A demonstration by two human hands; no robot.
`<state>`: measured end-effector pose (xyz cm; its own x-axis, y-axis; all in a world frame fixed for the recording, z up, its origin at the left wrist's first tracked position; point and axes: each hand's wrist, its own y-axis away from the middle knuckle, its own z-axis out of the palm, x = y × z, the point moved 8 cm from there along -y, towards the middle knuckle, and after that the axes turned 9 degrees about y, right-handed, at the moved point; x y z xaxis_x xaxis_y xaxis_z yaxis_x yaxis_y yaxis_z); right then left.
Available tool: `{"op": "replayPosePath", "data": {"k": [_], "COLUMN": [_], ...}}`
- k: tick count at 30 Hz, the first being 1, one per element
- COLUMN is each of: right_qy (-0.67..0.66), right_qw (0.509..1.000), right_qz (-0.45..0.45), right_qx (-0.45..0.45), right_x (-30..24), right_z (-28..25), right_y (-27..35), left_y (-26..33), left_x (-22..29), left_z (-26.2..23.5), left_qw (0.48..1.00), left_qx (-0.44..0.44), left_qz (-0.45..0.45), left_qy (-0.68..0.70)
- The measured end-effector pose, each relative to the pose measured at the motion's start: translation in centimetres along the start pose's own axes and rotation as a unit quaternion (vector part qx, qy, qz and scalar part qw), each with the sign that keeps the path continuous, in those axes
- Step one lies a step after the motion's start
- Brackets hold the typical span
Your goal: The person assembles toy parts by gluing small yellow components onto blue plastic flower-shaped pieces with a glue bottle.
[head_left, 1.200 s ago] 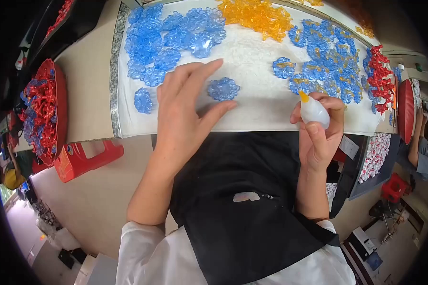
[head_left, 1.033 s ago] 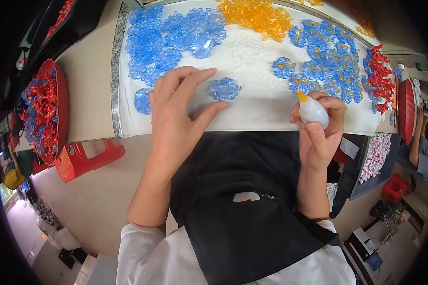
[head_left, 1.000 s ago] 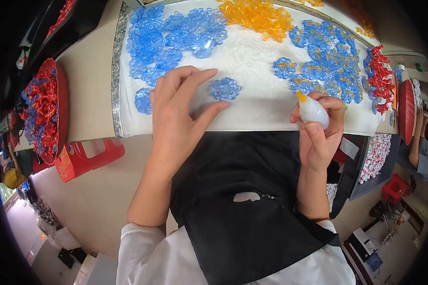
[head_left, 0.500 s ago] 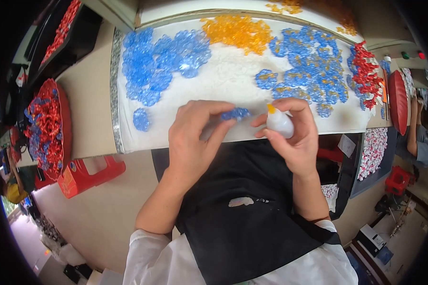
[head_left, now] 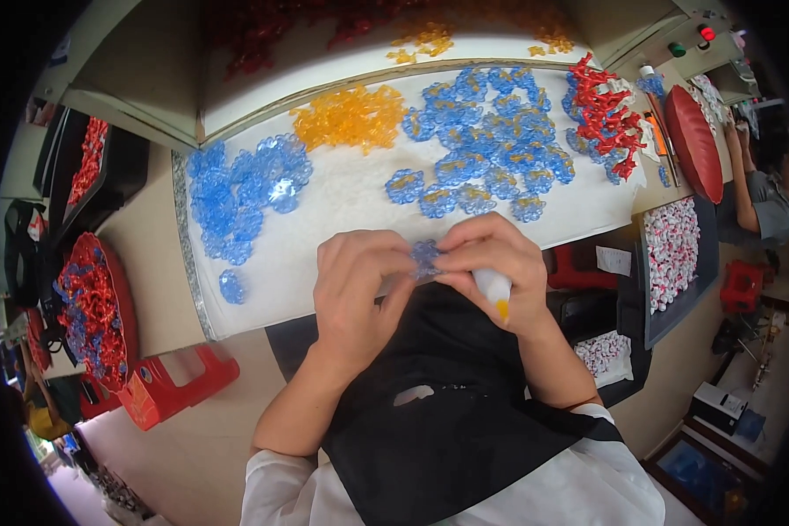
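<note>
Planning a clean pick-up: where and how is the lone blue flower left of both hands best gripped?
Likely by opposite edges: the flower has a scalloped rim to pinch. Come from its near right side, since the blue pile lies just beyond it.

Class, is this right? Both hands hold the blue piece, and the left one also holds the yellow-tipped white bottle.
No: the head view shows the white bottle in the right hand, not the left hand. Both do hold the blue piece.
</note>
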<state>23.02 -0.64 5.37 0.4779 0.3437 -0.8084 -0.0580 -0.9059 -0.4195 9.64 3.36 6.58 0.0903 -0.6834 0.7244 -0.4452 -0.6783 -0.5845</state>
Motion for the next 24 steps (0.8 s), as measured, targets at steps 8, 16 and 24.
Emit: {"op": "replayPosePath", "data": {"k": [8, 16, 24], "right_qy": [0.146, 0.131, 0.102], "right_qw": [0.976, 0.979, 0.896], "right_qz": [-0.121, -0.113, 0.204], "right_qx": [0.104, 0.108, 0.38], "right_x": [-1.9, -1.2, 8.6], "right_z": [-1.5, -4.2, -24.3], "right_y": [2.0, 1.4, 0.7], "left_y": [-0.4, -0.8, 1.1], "left_x": [0.7, 0.2, -2.8], "left_z": [1.2, 2.8, -3.0], "left_qw": [0.997, 0.998, 0.998], "left_qx": [0.024, -0.05, 0.004], "left_qz": [0.06, 0.007, -0.063], "left_qy": [0.032, 0.032, -0.011]}}
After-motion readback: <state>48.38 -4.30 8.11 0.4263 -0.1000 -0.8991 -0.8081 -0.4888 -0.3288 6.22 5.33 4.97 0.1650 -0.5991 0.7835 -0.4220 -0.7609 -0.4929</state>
